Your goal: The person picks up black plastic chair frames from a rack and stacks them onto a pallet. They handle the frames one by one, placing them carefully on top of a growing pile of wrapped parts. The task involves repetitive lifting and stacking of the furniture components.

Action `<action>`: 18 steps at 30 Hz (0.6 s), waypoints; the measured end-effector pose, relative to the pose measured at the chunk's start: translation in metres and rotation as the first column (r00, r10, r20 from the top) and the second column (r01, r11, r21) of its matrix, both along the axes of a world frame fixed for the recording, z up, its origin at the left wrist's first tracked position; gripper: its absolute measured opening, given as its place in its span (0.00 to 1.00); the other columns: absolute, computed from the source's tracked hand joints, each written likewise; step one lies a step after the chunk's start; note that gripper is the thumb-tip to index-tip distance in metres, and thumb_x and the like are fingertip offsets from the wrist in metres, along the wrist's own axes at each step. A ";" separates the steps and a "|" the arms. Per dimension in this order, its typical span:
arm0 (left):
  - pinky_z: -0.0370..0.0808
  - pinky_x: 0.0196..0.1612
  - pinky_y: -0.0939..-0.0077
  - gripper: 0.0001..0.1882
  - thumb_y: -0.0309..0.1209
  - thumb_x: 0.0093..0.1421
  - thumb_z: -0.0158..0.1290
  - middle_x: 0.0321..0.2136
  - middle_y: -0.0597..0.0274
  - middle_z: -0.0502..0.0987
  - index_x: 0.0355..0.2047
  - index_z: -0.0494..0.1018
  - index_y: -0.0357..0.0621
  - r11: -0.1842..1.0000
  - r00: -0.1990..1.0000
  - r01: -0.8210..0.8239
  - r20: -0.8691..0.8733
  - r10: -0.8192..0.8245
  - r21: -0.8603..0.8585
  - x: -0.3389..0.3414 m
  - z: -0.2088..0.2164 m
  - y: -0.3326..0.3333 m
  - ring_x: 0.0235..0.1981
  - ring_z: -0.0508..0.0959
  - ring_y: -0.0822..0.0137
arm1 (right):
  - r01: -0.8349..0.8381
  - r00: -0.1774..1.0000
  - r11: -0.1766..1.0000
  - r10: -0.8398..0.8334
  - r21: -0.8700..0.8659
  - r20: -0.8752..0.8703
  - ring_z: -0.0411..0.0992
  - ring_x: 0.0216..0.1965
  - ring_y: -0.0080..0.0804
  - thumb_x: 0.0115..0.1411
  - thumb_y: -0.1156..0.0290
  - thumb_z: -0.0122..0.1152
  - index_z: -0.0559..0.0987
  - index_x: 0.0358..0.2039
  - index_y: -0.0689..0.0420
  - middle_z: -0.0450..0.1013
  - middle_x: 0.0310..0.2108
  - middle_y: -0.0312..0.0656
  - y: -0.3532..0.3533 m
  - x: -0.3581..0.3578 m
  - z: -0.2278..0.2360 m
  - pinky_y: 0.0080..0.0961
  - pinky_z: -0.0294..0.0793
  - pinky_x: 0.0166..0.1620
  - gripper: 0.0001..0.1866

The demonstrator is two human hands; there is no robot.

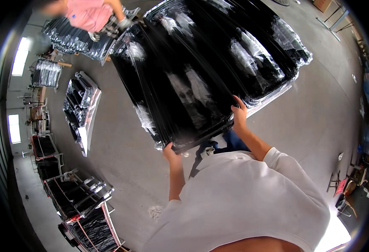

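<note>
A long black frame [204, 136] with plastic-wrapped pieces on it stretches away in front of me. Its near end is between my two hands. My left hand [172, 154] is closed round the near left corner. My right hand [239, 116] grips the near right corner, thumb on top; the undersides of both grips are hidden. Beside and beyond it lie more black frames [228, 50] on a stack, some parts bundled in clear film [244, 57]. Whether the frame I hold rests on that stack is not plain.
At the far left a co-worker in a pink shirt [87, 14], wearing gloves, stands by the frames and a wrapped stack [81, 42]. A smaller wrapped pile [81, 98] lies on the grey floor [121, 168] to my left. Racks [75, 189] of black parts stand at lower left.
</note>
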State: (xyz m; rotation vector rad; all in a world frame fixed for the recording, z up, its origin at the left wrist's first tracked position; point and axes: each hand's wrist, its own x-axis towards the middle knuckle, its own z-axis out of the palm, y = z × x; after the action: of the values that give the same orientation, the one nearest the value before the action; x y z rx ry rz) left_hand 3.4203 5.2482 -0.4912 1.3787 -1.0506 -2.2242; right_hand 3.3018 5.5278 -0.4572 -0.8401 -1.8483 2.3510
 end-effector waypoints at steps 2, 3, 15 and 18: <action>0.71 0.32 0.67 0.19 0.24 0.40 0.50 0.31 0.55 0.70 0.36 0.66 0.36 0.999 0.999 -0.009 0.053 0.010 -0.034 0.004 -0.002 0.005 0.32 0.71 0.60 | -0.069 0.997 0.972 0.061 0.226 0.043 0.61 0.44 0.37 0.41 0.75 0.50 0.71 0.43 0.54 0.65 0.39 0.45 0.001 0.000 0.007 0.26 0.57 0.48 0.23; 0.70 0.33 0.68 0.21 0.25 0.39 0.51 0.32 0.54 0.70 0.37 0.66 0.35 0.985 0.988 0.101 0.132 -0.082 -0.139 0.006 -0.014 -0.005 0.31 0.71 0.60 | -0.107 0.994 0.936 0.089 0.334 0.069 0.60 0.44 0.42 0.40 0.73 0.51 0.71 0.42 0.53 0.64 0.39 0.48 0.003 0.000 0.009 0.30 0.57 0.49 0.23; 0.63 0.47 0.69 0.29 0.33 0.39 0.53 0.43 0.36 0.65 0.40 0.61 0.26 0.408 0.617 0.784 0.658 -0.432 -0.467 -0.165 0.025 -0.067 0.47 0.65 0.49 | -0.651 0.736 0.368 0.522 0.664 0.432 0.67 0.41 0.49 0.37 0.62 0.57 0.68 0.38 0.63 0.69 0.38 0.55 -0.020 -0.183 -0.012 0.35 0.68 0.42 0.27; 0.66 0.43 0.66 0.27 0.33 0.37 0.54 0.35 0.45 0.70 0.39 0.63 0.31 0.572 0.744 0.652 0.562 -0.360 -0.497 -0.171 -0.037 -0.118 0.39 0.70 0.51 | -0.769 0.624 0.347 0.592 0.538 0.511 0.64 0.47 0.45 0.35 0.61 0.61 0.63 0.49 0.63 0.65 0.44 0.55 -0.052 -0.213 0.003 0.30 0.65 0.47 0.38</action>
State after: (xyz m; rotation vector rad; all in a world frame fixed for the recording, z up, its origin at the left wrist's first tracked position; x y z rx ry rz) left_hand 3.2496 5.1303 -0.5278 1.2830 -2.4079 -1.5282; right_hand 3.0883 5.4757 -0.4538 -0.1902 -3.4062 1.3728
